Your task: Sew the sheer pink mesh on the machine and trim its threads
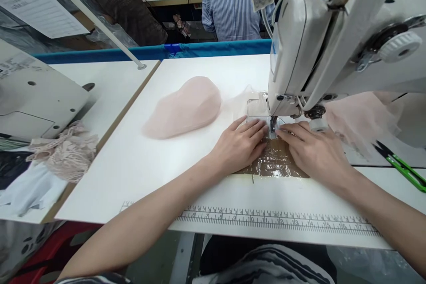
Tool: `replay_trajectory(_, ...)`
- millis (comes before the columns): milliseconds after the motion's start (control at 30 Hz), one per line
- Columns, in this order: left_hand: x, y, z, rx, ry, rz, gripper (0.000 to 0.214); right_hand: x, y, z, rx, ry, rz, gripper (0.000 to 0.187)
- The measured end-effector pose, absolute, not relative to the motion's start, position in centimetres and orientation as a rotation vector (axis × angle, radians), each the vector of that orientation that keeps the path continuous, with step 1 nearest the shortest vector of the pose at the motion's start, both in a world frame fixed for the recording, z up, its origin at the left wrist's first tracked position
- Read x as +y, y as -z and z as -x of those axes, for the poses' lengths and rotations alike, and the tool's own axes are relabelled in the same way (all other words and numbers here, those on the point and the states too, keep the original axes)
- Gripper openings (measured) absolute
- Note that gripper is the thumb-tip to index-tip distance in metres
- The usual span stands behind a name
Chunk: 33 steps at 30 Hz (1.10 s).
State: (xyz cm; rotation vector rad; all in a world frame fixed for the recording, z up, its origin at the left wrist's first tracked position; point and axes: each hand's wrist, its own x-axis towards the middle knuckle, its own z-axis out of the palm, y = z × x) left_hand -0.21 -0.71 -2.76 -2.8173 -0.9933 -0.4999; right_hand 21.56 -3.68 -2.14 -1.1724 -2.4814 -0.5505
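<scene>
My left hand (241, 144) lies flat on the sewing machine bed, fingers stretched toward the presser foot (273, 124) from its left side. From the right, my right hand (313, 146) rests low on the bed, its extended fingertips close to the foot. Sheer pale fabric (241, 100) spreads behind my left fingers; how much of it runs under the fingertips is hard to make out. The white sewing machine (289, 57) stands above both hands. Between my hands, brown tape (276, 159) with a shiny clear covering is stuck to the bed.
A pale pink fabric piece (186, 108) lies on the white table left of my hands. More sheer pink fabric (362, 115) and green-handled thread snips (402, 168) lie right. A printed ruler (266, 219) runs along the front edge. Bundled lace (71, 151) sits far left. Two people are beyond.
</scene>
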Motion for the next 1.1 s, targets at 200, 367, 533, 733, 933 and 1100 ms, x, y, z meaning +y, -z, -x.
replay_trajectory(200,-0.4,3.8,0.4,-1.092,0.611,2.747,0.033,-3.6,1.8,-22.0,-2.432,0.596,1.177,0.029)
replay_trajectory(367,-0.3,2.2,1.4,-1.236,0.629,2.810,0.027,-3.7,2.1,-22.3,-2.391,0.467,1.203,0.028)
replay_trajectory(533,-1.2,-2.3,3.3,-1.444,0.733,3.360,0.027,-4.6,1.1,-21.5,-2.302,-0.300,1.114,0.037)
replay_trajectory(733,-1.7,-3.7,4.1,-1.613,1.155,3.589,0.024,-5.5,-0.7,-20.4,-2.129,-1.281,0.876,0.032)
replay_trajectory(933,-1.3,-3.1,4.2,-1.712,1.165,3.573,0.027,-5.8,-1.0,-20.3,-1.943,-1.560,0.850,0.031)
replay_trajectory(1100,-1.1,-2.9,4.3,-1.755,1.211,3.506,0.031,-5.6,-0.4,-20.5,-1.848,-1.745,0.819,0.028)
